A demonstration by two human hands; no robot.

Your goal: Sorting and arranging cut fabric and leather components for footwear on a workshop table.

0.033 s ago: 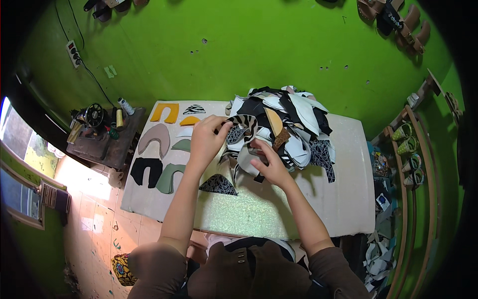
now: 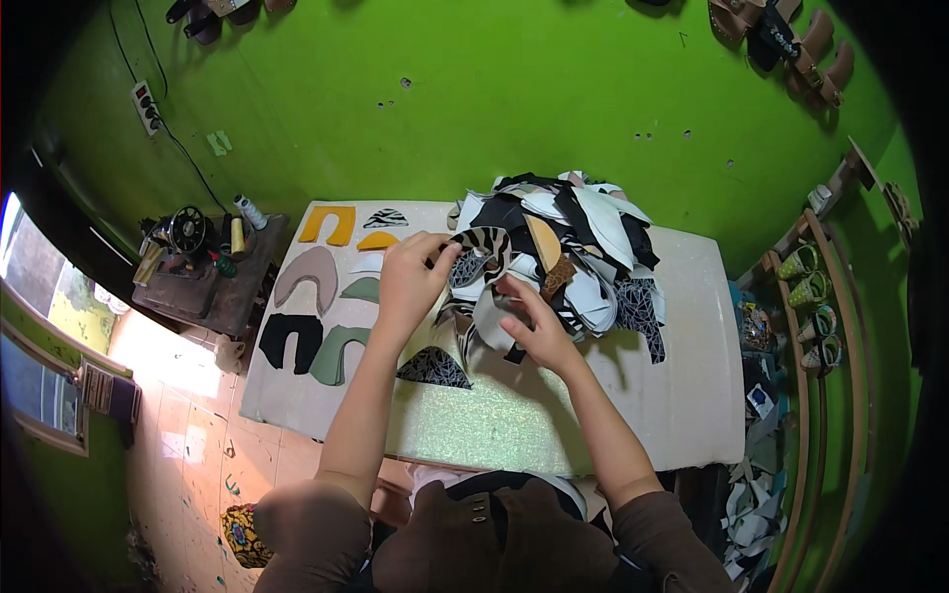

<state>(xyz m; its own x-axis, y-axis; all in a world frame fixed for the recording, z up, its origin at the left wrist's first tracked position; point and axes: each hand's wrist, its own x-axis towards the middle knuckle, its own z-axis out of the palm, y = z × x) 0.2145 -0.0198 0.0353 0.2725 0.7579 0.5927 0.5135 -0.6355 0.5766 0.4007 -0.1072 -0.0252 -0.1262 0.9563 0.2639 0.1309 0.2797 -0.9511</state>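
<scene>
Over the middle of the table, a curved zebra-striped material piece (image 2: 496,242) is held up between my hands. Thumb and fingers of my left hand (image 2: 410,282) pinch its left end. My right hand (image 2: 542,331) grips near its lower right end, with the thumb apart from the index finger. Below that hangs a pale grey surface (image 2: 490,321); whether it is the same piece's back I cannot tell. Just behind my hands rises a heap of cut scraps (image 2: 593,212), mostly white and black. A dark patterned half-moon piece (image 2: 433,370) lies nearer me.
Left on the table (image 2: 682,415) lie a yellow U-shaped piece (image 2: 339,225), a beige arch (image 2: 311,265), a black U-shaped piece (image 2: 277,341) and a green one (image 2: 329,364). A sewing machine (image 2: 188,232) stands further left. To the right is a rack (image 2: 806,415) with shoes.
</scene>
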